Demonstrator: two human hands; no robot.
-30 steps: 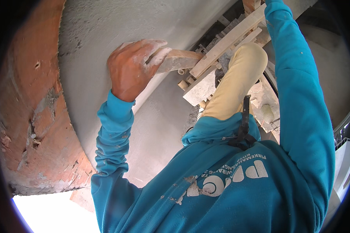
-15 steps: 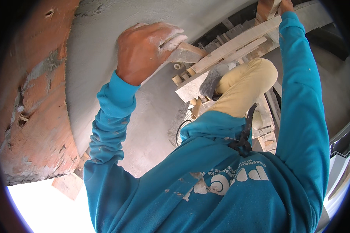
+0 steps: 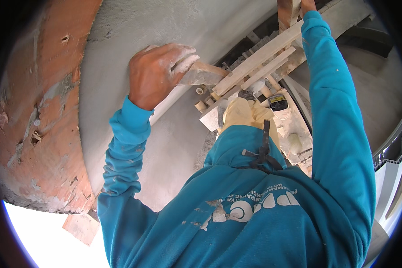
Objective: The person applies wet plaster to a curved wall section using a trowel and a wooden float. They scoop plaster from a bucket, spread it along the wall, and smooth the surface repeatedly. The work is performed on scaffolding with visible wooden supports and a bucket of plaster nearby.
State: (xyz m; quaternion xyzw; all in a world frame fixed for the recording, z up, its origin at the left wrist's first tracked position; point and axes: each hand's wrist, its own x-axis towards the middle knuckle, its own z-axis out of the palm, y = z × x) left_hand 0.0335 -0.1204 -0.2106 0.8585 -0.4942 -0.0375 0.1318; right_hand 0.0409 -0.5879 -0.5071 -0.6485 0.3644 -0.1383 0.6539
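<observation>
My left hand (image 3: 158, 73), dusted with pale powder, is closed around the end of a short wooden post (image 3: 203, 75) beside a grey plastered surface. The post meets a pair of wooden planks (image 3: 263, 56). Up at the top edge of the view, my right hand (image 3: 307, 6) is closed against a second wooden post (image 3: 288, 14); the picture's edge cuts off part of its fingers. Both arms are raised and stretched out in teal sleeves. Below the planks, my legs in cream trousers (image 3: 243, 114) stand close together, their feet mostly hidden.
A rough orange-brown wooden panel (image 3: 44, 125) curves along the left, against the grey plaster (image 3: 165, 27). A black-and-yellow object (image 3: 278, 102) lies on a board by my legs. Several pipe ends (image 3: 201, 106) show under the planks. White panels (image 3: 391, 178) stand far right.
My bent leg has swung in from the right and straightened, uncovering the black-and-yellow object. Both hands stay at the posts as the view shifts slightly.
</observation>
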